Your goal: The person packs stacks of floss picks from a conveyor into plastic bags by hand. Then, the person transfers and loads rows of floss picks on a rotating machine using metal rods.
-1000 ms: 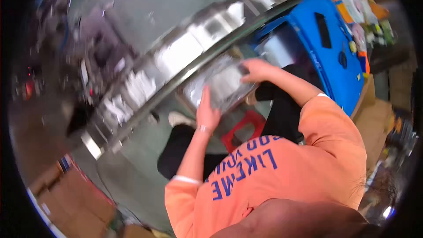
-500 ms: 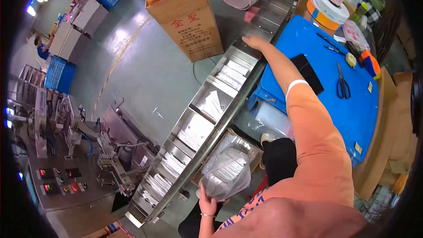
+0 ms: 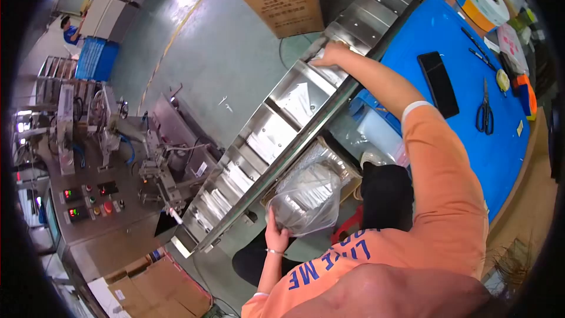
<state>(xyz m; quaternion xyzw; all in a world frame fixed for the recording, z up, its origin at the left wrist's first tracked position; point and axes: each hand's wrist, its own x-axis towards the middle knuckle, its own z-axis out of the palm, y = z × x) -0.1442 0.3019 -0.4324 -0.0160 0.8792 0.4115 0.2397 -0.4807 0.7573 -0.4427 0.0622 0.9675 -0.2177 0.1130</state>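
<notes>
My left hand (image 3: 277, 233) grips the near edge of a clear plastic bag (image 3: 306, 200) with white packets inside, which rests over a carton lined with clear plastic (image 3: 350, 172). My right hand (image 3: 333, 54) reaches into a compartment of the long metal conveyor (image 3: 279, 108), over white packets; its fingertips are partly hidden, and what they hold cannot be made out. More white packets (image 3: 298, 103) lie in the compartments nearer to me.
A blue table (image 3: 471, 159) at the right bears a black phone (image 3: 438, 84), scissors (image 3: 485, 112) and tape rolls (image 3: 482, 0). A machine with a control panel (image 3: 94, 200) stands left. Beyond the conveyor is a tall carton (image 3: 276, 0). A person (image 3: 70, 30) is far off.
Since the blurred earliest view, my right hand has left the bag and gone over to the conveyor. From half a second ago it has moved down among the packets. My left hand stays at the bag.
</notes>
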